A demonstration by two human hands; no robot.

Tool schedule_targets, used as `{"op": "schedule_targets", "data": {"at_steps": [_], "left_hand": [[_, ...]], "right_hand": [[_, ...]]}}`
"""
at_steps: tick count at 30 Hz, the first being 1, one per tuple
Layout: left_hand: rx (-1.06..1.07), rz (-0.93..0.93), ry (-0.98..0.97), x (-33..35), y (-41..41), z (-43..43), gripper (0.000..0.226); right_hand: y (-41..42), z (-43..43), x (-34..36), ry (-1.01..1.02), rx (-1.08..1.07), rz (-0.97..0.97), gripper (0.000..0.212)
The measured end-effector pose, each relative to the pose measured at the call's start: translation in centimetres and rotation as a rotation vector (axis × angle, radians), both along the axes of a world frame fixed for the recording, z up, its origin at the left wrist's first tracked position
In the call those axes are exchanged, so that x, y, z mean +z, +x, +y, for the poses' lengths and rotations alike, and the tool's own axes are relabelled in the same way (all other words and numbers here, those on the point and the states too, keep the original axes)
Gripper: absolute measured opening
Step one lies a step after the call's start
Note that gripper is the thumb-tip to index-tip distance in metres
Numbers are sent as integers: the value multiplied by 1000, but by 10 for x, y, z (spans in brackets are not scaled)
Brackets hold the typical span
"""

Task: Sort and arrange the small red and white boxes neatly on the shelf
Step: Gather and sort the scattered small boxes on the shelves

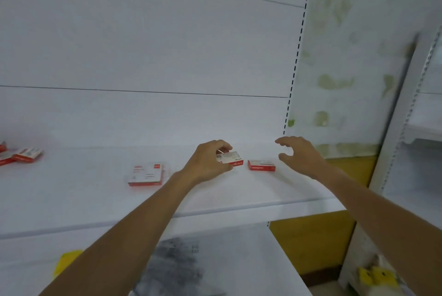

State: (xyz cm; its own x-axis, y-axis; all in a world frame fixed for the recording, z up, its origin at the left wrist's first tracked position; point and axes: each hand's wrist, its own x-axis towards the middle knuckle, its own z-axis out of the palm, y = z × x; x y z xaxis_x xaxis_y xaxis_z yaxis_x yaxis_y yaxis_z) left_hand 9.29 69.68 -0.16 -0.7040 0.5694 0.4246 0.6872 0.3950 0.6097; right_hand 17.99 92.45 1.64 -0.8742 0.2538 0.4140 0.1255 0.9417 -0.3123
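My left hand (210, 163) grips a small red and white box (233, 159) just above the white shelf (95, 200), fingers curled over its top. Just to its right another red and white box (261, 165) lies flat on the shelf. My right hand (300, 153) hovers beside that box with fingers loosely spread, holding nothing. A larger red and white box (146, 175) lies left of my left arm. A few more red and white boxes (26, 155) lie in a loose heap at the far left edge.
The shelf's white back panel (143, 56) rises behind the boxes, ending at a slotted upright (296, 56) on the right. A second shelving unit (411, 128) stands at the far right. Below, a lower shelf (215, 259) holds a yellow tag (67, 261).
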Motion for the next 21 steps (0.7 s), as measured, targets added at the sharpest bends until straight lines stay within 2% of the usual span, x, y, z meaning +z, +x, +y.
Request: {"op": "schedule_targets", "data": {"at_steps": [6,11,15,21], "left_hand": [[-25,-67,-54,-14,7,66,51],[90,-53,-171,-32,8,86,59],[127,-22,-189,-24,7,65,60],[269,91,-159,-4,3,-9,44]], "right_hand": [[11,42,-9,53,19,-42,41],[10,50,-19,41,50,-53,41],[-4,35,-15,2,101,-13,41],[-44,-23,-3,3,251,-3,41]]}}
